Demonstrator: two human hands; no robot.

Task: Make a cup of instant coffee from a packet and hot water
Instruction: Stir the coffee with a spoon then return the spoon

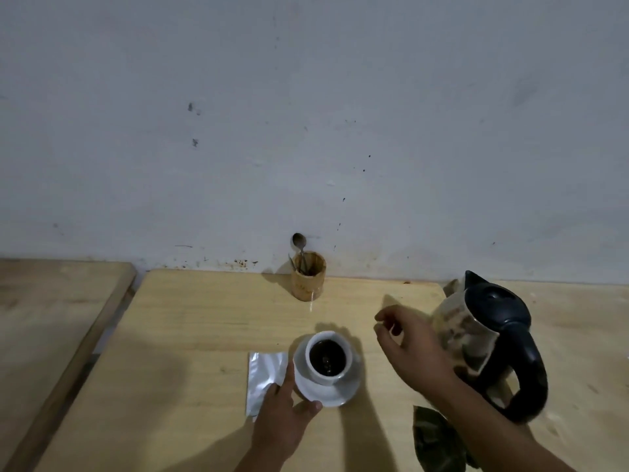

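A white cup (pixel 328 376) full of dark coffee stands on a white saucer (pixel 335 391) in the middle of the wooden table. My left hand (pixel 284 408) grips the saucer's near left rim with thumb and fingers. A silver packet (pixel 265 374) lies flat just left of the saucer, partly under that hand. My right hand (pixel 410 349) hovers to the right of the cup, fingers loosely apart and holding nothing. Right behind it stands a glass kettle (pixel 490 338) with a black lid and handle.
A bamboo holder (pixel 308 276) with spoons stands at the back of the table by the wall. A second table (pixel 51 318) lies to the left across a gap. A dark patterned cloth (pixel 437 441) hangs at the near right.
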